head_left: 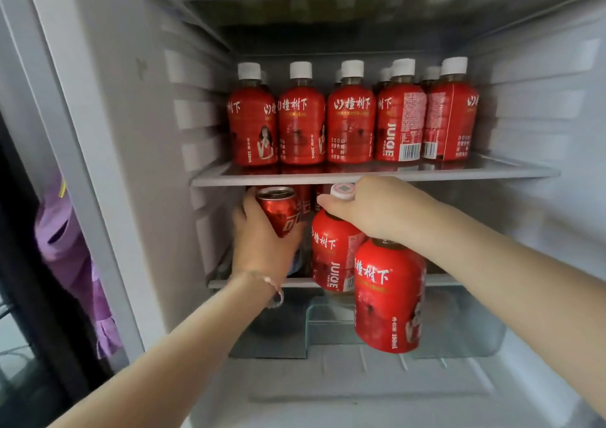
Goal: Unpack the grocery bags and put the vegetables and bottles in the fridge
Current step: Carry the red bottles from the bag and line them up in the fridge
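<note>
Your left grip was wrapped round a tilted red can at the left end of the lower shelf. Your right grip pinched the rear juice bottle and the front juice bottle by their necks, probably to load both together. The middle shelf was already filled by a bottle row. A clear drawer sat below.

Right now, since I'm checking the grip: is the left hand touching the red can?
Touching. The head view shows the left hand gripping the red can, fingers curled round its lower body.
</note>
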Demonstrator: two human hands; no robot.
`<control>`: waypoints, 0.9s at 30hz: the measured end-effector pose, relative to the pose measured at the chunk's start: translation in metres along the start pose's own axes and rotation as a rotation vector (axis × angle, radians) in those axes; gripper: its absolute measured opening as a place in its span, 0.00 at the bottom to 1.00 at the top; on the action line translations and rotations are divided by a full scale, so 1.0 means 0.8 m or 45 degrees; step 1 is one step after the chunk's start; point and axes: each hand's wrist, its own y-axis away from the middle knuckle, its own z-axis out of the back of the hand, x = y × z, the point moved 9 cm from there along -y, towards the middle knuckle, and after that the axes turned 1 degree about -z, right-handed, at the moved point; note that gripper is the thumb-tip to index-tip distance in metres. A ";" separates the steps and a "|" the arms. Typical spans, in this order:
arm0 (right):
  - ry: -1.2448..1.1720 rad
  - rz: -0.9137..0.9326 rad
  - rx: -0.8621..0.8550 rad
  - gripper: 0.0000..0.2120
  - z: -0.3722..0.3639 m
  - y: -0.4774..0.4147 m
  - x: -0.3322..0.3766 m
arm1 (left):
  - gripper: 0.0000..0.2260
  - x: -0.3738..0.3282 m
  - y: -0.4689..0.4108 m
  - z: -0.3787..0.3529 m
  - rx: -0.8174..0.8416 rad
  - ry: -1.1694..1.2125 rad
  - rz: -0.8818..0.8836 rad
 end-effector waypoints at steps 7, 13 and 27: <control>-0.048 0.028 0.001 0.23 -0.002 0.000 0.003 | 0.35 -0.067 0.071 -0.038 0.386 -0.047 -0.717; -0.002 0.054 -0.070 0.25 0.021 0.019 -0.021 | 0.35 -0.051 0.058 -0.066 0.407 0.021 -0.507; -0.376 0.062 -0.834 0.15 0.052 0.022 -0.080 | 0.32 -0.041 0.059 -0.075 0.387 0.417 -0.411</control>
